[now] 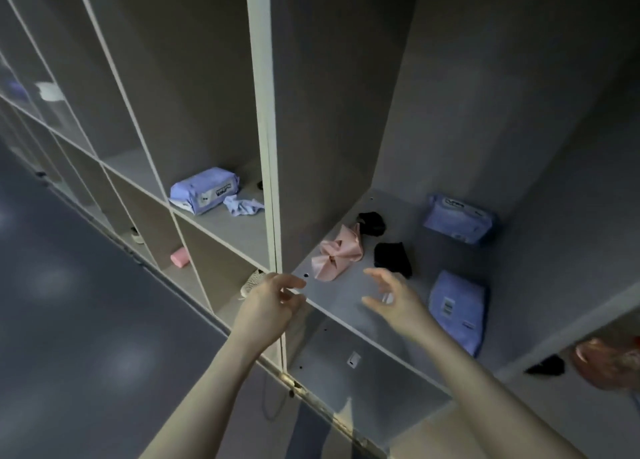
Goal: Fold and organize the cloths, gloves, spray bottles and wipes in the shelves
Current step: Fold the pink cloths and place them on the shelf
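A crumpled pink cloth (337,256) lies on the grey shelf (349,306) in front of me. Two black cloths sit beside it, one behind (372,223) and one to its right (393,259). A blue wipes pack (459,221) rests at the back right, and a folded blue cloth (457,309) lies near the front right. My left hand (272,306) hovers at the shelf's front edge by the white divider, fingers loosely curled, holding nothing. My right hand (391,297) reaches over the shelf, fingers spread, just short of the pink cloth.
The compartment to the left holds another blue wipes pack (204,190) and a small crumpled light blue cloth (242,206). A pink item (179,257) sits in a lower compartment. At lower right lie a black cloth (547,366) and an orange-pink bundle (606,361).
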{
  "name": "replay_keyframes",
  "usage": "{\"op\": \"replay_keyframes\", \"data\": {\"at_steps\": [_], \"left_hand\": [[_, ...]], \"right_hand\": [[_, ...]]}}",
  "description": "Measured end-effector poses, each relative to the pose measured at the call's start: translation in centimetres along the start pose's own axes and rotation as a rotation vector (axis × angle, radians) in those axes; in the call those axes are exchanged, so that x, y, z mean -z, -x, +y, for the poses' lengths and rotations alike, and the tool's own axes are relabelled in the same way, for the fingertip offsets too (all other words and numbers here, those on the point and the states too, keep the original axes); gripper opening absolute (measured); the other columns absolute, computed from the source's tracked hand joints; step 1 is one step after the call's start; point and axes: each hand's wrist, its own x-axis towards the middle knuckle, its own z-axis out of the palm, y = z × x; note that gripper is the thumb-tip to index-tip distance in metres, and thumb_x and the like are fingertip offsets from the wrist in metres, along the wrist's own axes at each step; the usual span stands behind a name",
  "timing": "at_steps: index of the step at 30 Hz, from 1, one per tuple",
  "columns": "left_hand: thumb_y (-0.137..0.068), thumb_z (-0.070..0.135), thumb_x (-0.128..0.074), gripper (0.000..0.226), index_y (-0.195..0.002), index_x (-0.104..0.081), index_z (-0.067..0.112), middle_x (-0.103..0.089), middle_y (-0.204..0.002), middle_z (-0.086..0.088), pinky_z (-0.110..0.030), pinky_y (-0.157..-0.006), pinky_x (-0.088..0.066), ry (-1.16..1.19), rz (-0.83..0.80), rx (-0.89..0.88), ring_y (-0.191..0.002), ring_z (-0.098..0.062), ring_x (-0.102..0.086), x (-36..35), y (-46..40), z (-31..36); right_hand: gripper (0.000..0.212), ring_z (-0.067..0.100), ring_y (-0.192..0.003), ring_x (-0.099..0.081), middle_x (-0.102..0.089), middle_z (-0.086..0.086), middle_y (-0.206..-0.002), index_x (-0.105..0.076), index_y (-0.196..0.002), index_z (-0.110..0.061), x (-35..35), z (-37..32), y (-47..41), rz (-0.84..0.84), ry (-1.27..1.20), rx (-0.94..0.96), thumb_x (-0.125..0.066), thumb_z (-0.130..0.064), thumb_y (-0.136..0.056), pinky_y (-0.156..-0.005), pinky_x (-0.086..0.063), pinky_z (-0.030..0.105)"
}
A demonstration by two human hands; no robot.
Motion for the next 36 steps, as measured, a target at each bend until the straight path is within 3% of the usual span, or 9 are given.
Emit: {"op": "replay_keyframes", "data": {"at_steps": [6, 16, 19, 21, 24, 26, 29, 34, 36], "left_hand": [[-0.085, 0.027, -0.068, 0.042, -0.125, -0.055, 0.021, -0.054, -0.119, 0.001, -0.032, -0.084, -0.05, -0.006, -0.107, -0.014, -0.085, -0.013, -0.062, -1.0, -6.1, -0.7], [-0.085, 0.033, -0.067, 0.061, -0.14, -0.041, 0.026, -0.052, -0.125, -0.006, -0.039, -0.09, -0.05, 0.048, -0.119, 0.04, -0.1, -0.025, -0.064, -4.9, -11.6, -2.1], [-0.086, 0.029, -0.066, 0.063, -0.142, -0.039, 0.029, -0.051, -0.124, -0.006, -0.041, -0.091, -0.05, 0.057, -0.112, 0.05, -0.102, -0.027, -0.063, -5.4, -12.3, -2.6], [-0.086, 0.03, -0.066, 0.064, -0.143, -0.037, 0.031, -0.051, -0.124, -0.006, -0.041, -0.091, -0.05, 0.053, -0.104, 0.051, -0.103, -0.027, -0.063, -5.6, -12.7, -3.0], [-0.086, 0.032, -0.067, 0.064, -0.143, -0.038, 0.03, -0.052, -0.126, -0.007, -0.04, -0.092, -0.049, 0.036, -0.108, 0.068, -0.107, -0.027, -0.062, -5.5, -13.4, -3.2], [-0.085, 0.031, -0.067, 0.061, -0.141, -0.042, 0.029, -0.052, -0.128, -0.007, -0.039, -0.093, -0.049, 0.028, -0.116, 0.068, -0.107, -0.027, -0.061, -5.5, -13.9, -3.0], [-0.085, 0.031, -0.068, 0.056, -0.137, -0.048, 0.026, -0.052, -0.123, -0.006, -0.034, -0.089, -0.05, 0.055, -0.1, 0.004, -0.102, -0.024, -0.062, -5.6, -14.0, -1.6], [-0.076, 0.053, -0.066, 0.061, -0.129, -0.053, 0.026, -0.056, -0.12, 0.003, -0.01, -0.078, -0.046, 0.417, 0.123, -0.131, -0.104, -0.006, -0.06, -4.8, -13.1, 1.6], [-0.071, 0.054, -0.07, 0.078, -0.141, -0.04, 0.035, -0.054, -0.123, 0.006, -0.012, -0.076, -0.05, 0.572, 0.092, -0.159, -0.1, -0.002, -0.061, -3.9, -12.4, 2.8]], "right_hand": [[0.089, 0.025, -0.145, -0.006, 0.004, -0.001, -0.16, -0.002, -0.15, -0.042, -1.3, -0.8, -7.2, -0.2, 0.299, -0.074, -0.065, -0.032, -0.088, -0.112, -0.024, 0.037], [0.084, 0.03, -0.147, 0.004, 0.021, -0.001, -0.159, 0.008, -0.151, -0.031, -4.2, 2.9, -18.1, -0.251, 0.526, -0.051, -0.052, -0.013, -0.095, -0.118, -0.016, 0.041], [0.077, 0.032, -0.144, -0.017, 0.01, 0.004, -0.161, -0.005, -0.153, -0.033, -5.4, 4.4, -19.9, -0.253, 0.495, -0.084, -0.048, -0.006, -0.094, -0.114, -0.026, 0.04], [0.062, 0.035, -0.132, -0.038, -0.023, 0.012, -0.155, -0.028, -0.147, -0.027, -5.9, 5.4, -20.2, -0.219, 0.556, -0.073, -0.051, -0.01, -0.092, -0.102, -0.039, 0.039], [0.018, 0.027, -0.099, -0.06, -0.063, 0.008, -0.108, -0.062, -0.106, -0.019, -5.5, 5.7, -19.5, -0.009, 0.348, -0.053, -0.06, -0.017, -0.088, -0.077, -0.048, 0.034], [0.009, 0.02, -0.081, -0.063, -0.066, 0.002, -0.086, -0.065, -0.085, -0.023, -4.3, 4.5, -18.7, 0.093, -0.007, -0.145, -0.061, -0.015, -0.087, -0.067, -0.048, 0.028], [0.013, 0.014, -0.075, -0.061, -0.066, 0.001, -0.081, -0.067, -0.091, -0.018, -2.1, 1.9, -17.0, 0.174, -0.482, -0.196, -0.061, -0.006, -0.089, -0.061, -0.046, 0.016], [0.028, 0.001, -0.056, -0.058, -0.067, -0.005, -0.077, -0.062, -0.114, -0.025, 0.8, -1.2, -11.7, 0.109, -0.614, -0.065, -0.061, -0.01, -0.091, -0.048, -0.039, 0.014], [0.03, 0.002, -0.056, -0.057, -0.067, -0.008, -0.075, -0.061, -0.116, -0.027, 1.9, -2.3, -9.2, 0.116, -0.585, -0.031, -0.06, -0.009, -0.092, -0.05, -0.04, 0.014]]}}
